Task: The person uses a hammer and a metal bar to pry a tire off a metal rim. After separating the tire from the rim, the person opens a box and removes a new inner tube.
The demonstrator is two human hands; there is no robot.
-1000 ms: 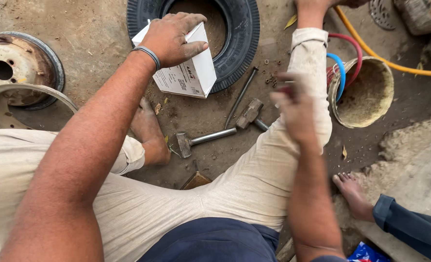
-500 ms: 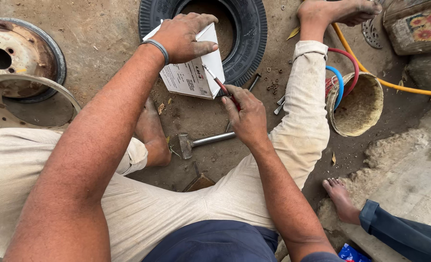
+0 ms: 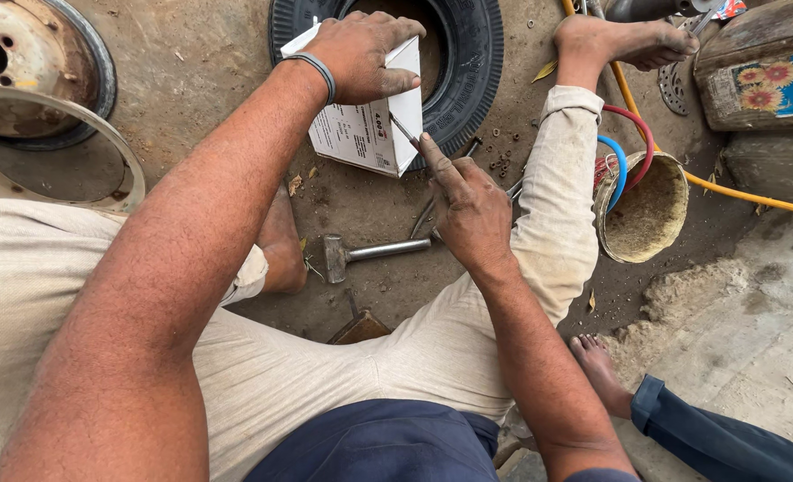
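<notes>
White box (image 3: 365, 134) sits tilted on the dirt, leaning on the black tyre (image 3: 477, 54); my left hand (image 3: 361, 49) clamps over its top edge; my right hand (image 3: 468, 205) pinches a thin red-handled tool (image 3: 405, 134), tip touching the box's front corner; hammer (image 3: 365, 254) lies just below on the ground; rusty wheel rim (image 3: 21, 80) well left; dirty bucket (image 3: 646, 210) right of my knee

White cardboard box (image 3: 361, 134) with dark print on side panel, rectangular, held tilted above ground at lower left edge of black tyre (image 3: 477, 62); left hand (image 3: 361, 49) grips its top, right hand (image 3: 468, 210) just beside its lower right corner. Upper right: blue label (image 3: 784, 87) with orange-red flowers on worn brown container (image 3: 744, 49). Small red-white scrap at top edge, too small to tell.
</notes>
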